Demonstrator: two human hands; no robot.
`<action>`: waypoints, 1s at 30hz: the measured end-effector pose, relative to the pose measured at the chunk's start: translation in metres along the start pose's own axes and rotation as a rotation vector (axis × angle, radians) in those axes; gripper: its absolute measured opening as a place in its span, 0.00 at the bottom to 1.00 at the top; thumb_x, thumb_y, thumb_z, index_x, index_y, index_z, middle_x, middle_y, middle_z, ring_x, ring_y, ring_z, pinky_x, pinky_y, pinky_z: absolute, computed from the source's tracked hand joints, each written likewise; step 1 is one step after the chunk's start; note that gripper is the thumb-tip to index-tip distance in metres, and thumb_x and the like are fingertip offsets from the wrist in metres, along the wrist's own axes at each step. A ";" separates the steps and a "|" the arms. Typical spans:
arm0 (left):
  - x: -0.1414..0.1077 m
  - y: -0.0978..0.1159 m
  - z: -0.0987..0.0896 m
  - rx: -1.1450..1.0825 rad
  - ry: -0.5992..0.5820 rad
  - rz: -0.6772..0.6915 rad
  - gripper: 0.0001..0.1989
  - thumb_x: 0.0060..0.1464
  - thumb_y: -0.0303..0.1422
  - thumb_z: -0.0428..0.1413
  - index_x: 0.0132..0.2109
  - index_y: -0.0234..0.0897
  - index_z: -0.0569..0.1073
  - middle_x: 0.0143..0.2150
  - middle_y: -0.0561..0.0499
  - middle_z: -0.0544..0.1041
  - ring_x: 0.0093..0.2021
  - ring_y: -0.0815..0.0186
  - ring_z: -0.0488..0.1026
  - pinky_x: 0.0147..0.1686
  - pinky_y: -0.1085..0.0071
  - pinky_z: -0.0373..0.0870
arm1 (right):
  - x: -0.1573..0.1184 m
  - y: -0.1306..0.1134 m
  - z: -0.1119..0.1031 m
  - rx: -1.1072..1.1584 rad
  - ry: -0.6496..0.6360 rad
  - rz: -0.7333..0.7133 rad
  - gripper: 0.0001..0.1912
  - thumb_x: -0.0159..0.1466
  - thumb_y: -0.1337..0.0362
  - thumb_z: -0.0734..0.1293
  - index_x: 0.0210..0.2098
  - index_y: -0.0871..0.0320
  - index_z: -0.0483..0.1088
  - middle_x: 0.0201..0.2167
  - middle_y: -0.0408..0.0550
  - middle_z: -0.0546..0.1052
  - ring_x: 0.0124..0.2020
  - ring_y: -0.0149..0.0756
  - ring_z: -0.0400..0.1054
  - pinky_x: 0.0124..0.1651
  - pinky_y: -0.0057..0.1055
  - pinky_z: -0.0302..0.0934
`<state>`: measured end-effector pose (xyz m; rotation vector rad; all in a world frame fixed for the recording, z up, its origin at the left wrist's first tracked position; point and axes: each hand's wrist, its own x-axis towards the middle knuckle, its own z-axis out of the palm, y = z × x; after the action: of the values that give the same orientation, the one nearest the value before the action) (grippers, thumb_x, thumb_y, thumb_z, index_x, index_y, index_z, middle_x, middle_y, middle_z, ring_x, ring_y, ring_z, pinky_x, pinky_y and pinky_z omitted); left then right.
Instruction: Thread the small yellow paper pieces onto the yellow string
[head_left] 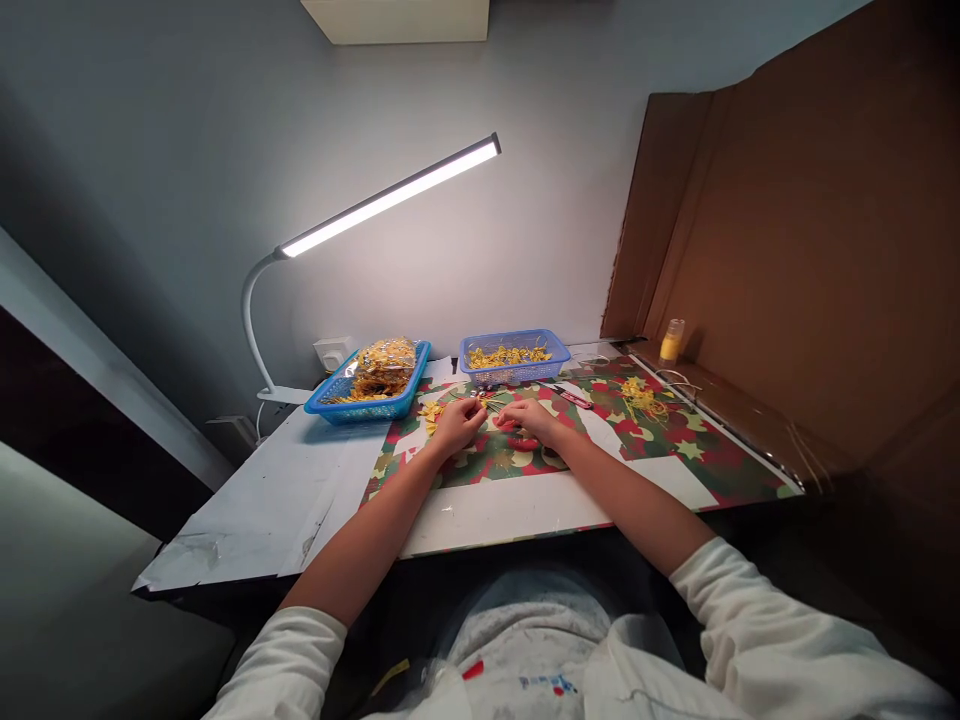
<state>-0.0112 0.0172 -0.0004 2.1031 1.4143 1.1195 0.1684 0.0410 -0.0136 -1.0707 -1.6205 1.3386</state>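
Grey wall (555,240) behind the bench (330,480), camo-print sheet (517,464) over its right part. I read the thin stem (492,404) as lying between my left hand (463,420) and right hand (529,418), well in from the near edge; neither clearly nearer. Long axis looks roughly parallel to that edge; can't tell which end points where. Fingertips narrow on both; can't tell if either grips it. Yellow petals (430,418) just beside left hand.

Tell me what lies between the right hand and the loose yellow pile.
In the head view, a red tool lies between the right hand and the yellow pile.
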 end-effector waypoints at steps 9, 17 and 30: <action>0.001 -0.003 -0.001 0.000 -0.022 -0.028 0.10 0.50 0.36 0.48 0.25 0.38 0.60 0.21 0.57 0.60 0.23 0.71 0.56 0.24 0.74 0.52 | 0.002 0.002 0.000 -0.021 0.016 -0.003 0.08 0.51 0.62 0.67 0.20 0.59 0.75 0.23 0.46 0.76 0.27 0.32 0.64 0.28 0.26 0.57; 0.002 -0.006 -0.002 -0.005 -0.043 -0.053 0.10 0.51 0.37 0.48 0.25 0.38 0.60 0.21 0.57 0.61 0.23 0.70 0.57 0.25 0.73 0.53 | 0.001 -0.001 0.000 -0.015 0.007 0.013 0.08 0.50 0.62 0.67 0.20 0.59 0.74 0.26 0.47 0.77 0.26 0.30 0.64 0.26 0.25 0.55; 0.005 -0.005 -0.004 0.007 -0.003 0.022 0.10 0.52 0.36 0.49 0.28 0.37 0.69 0.29 0.52 0.71 0.33 0.65 0.67 0.35 0.69 0.62 | -0.007 -0.013 0.000 -0.064 0.018 -0.011 0.09 0.51 0.62 0.65 0.20 0.59 0.72 0.27 0.46 0.76 0.27 0.31 0.64 0.27 0.27 0.55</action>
<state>-0.0170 0.0232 0.0005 2.1284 1.3993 1.1214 0.1695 0.0332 -0.0013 -1.1069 -1.6638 1.2743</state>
